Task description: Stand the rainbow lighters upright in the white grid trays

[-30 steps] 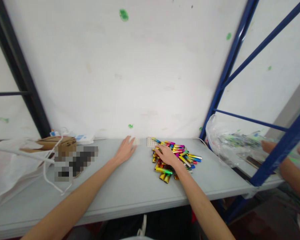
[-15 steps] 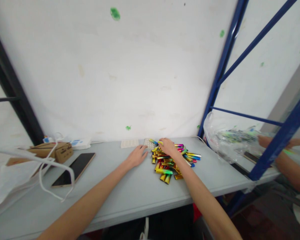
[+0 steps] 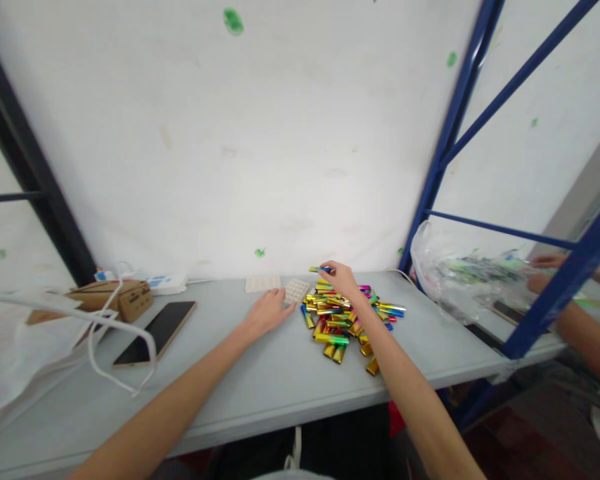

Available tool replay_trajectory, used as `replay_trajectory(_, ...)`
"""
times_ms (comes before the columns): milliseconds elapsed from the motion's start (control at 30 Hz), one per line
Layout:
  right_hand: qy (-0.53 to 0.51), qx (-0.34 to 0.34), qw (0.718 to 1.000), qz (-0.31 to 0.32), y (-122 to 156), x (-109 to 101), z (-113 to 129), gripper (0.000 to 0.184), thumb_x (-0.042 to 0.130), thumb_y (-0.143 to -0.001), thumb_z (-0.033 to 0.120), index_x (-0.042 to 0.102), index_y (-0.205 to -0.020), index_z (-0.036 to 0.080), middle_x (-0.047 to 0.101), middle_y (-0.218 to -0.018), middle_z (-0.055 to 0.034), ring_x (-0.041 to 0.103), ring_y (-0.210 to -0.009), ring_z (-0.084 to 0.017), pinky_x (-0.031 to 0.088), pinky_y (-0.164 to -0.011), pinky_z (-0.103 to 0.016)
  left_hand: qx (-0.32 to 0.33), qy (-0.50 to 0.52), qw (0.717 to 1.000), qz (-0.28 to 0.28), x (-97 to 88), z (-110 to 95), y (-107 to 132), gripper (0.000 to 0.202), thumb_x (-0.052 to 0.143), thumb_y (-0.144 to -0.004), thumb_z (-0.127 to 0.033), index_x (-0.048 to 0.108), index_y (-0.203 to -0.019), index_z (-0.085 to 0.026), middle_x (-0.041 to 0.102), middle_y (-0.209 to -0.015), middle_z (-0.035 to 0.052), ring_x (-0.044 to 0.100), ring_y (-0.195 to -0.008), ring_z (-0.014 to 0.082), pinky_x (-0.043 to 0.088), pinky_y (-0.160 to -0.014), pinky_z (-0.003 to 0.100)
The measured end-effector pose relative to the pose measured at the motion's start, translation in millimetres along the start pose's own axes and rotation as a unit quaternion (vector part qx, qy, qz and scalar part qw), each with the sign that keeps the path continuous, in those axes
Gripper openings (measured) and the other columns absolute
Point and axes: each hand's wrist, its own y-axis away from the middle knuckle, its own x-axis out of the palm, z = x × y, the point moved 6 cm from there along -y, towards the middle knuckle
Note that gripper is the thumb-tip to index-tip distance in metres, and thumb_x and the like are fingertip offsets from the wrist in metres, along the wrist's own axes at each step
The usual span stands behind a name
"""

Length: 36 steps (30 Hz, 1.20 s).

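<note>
Here, the right hand pinches one shiny yellow-and-blue tube; a heap of multicoloured metallic tubes remains. The left hand touches a white dimpled sheet, its grip unclear to me.

A person's right hand holds a shiny tube above the far side of a pile of multicolored metallic tubes on a gray tabletop, while the left hand rests against a pale gridded tray just left of the pile. A second pale tray lies farther left of the pile, a dark-screened phone and a cardboard box well left of it, and clear plastic wrapping to its right.
</note>
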Motion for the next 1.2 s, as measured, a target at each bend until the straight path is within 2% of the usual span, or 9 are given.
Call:
replay_trajectory(133,-0.228,0.063,0.968,-0.08,4.5,-33.5,-11.7,0.034,0.07,-0.081,0.048,0.073,-0.096,0.018,0.07,-0.075,-0.0022,0.059,-0.069,-0.017,0.053,-0.073,-0.031,-0.015,-0.039,0.999,0.016,-13.3,9.1,8.4,0.05,0.049,-0.092,-0.065,0.061,-0.104,-0.018,0.069,-0.112,0.0182,0.065,-0.109,0.0354,0.051,-0.088,0.043)
replay_trajectory(300,-0.452,0.103,0.882,-0.09,14.8,-39.7,-2.5,0.043,0.069,-0.082,0.059,0.071,-0.098,0.019,0.072,-0.107,-0.0066,0.067,-0.091,-0.017,0.056,-0.081,-0.03,-0.024,-0.028,0.999,0.034,-30.6,30.3,36.0,0.036,0.056,-0.087,-0.056,0.058,-0.097,-0.021,0.071,-0.104,0.0137,0.068,-0.103,0.0323,0.051,-0.085,0.039)
replay_trajectory(400,-0.507,0.106,0.854,-0.053,17.4,-31.7,6.0,0.046,0.066,-0.085,0.063,0.067,-0.099,0.02,0.072,-0.102,-0.007,0.07,-0.088,-0.019,0.059,-0.083,-0.035,-0.018,0.033,0.998,0.051,-46.4,41.8,58.3,0.04,0.063,-0.079,-0.053,0.057,-0.105,-0.023,0.072,-0.104,0.0096,0.069,-0.099,0.0317,0.052,-0.085,0.04)
replay_trajectory(500,-0.526,0.101,0.844,-0.036,12.2,-23.2,8.8,0.046,0.066,-0.086,0.065,0.062,-0.103,0.022,0.07,-0.085,-0.0029,0.07,-0.077,-0.018,0.06,-0.079,-0.037,0.035,0.113,0.989,0.087,-57.5,39.1,73.8,0.05,0.069,-0.075,-0.049,0.057,-0.118,-0.027,0.071,-0.121,0.007,0.067,-0.112,0.0308,0.051,-0.097,0.04)
replay_trajectory(700,-0.518,0.057,0.849,-0.084,-9.0,-35.9,16.5,0.047,0.061,-0.087,0.068,0.057,-0.105,0.025,0.046,-0.061,0.0089,0.046,-0.048,-0.008,0.051,-0.057,-0.023,0.092,0.127,0.979,0.133,-47.0,12.3,61.3,0.059,0.067,-0.08,-0.05,0.053,-0.132,-0.027,0.065,-0.136,0.0062,0.064,-0.122,0.03,0.048,-0.104,0.039)
replay_trajectory(833,-0.463,0.012,0.883,-0.076,9.4,-89.1,41.6,0.043,0.058,-0.09,0.066,0.053,-0.103,0.026,0.043,-0.066,0.008,0.034,-0.047,-0.007,0.031,-0.045,-0.019,0.11,0.112,0.973,0.167,-31.7,-1.2,40.0,0.065,0.066,-0.081,-0.053,0.05,-0.138,-0.025,0.066,-0.133,0.009,0.064,-0.119,0.0311,0.049,-0.101,0.039)
replay_trajectory(967,-0.17,-0.015,0.985,0.03,78.4,-144.9,63.8,0.039,0.059,-0.093,0.061,0.057,-0.09,0.022,0.046,-0.065,0.0047,0.04,-0.056,-0.011,0.032,-0.051,-0.023,0.122,0.114,0.972,0.165,-25.3,-5.4,22.2,0.069,0.066,-0.08,-0.056,0.051,-0.139,-0.024,0.065,-0.135,0.0101,0.063,-0.12,0.0327,0.049,-0.101,0.04)
replay_trajectory(1067,0.059,0.011,0.977,0.204,151.6,-145.8,53.8,0.039,0.069,-0.086,0.059,0.063,-0.09,0.02,0.056,-0.067,0.0021,0.046,-0.06,-0.014,0.037,-0.058,-0.026,0.137,0.119,0.969,0.165,-19.4,-7.8,13.0,0.069,0.065,-0.081,-0.055,0.05,-0.141,-0.023,0.064,-0.135,0.0108,0.063,-0.12,0.0329,0.048,-0.101,0.041)
replay_trajectory(1200,0.126,0.089,0.955,0.251,221.0,-118.4,23.6,0.042,0.063,-0.091,0.058,0.065,-0.108,0.02,0.07,-0.092,-0.0064,0.064,-0.082,-0.023,0.046,-0.073,-0.03,0.159,0.123,0.969,0.14,-12.4,-7.8,8.1,0.065,0.06,-0.086,-0.052,0.049,-0.141,-0.019,0.061,-0.14,0.0131,0.059,-0.126,0.0319,0.043,-0.109,0.042)
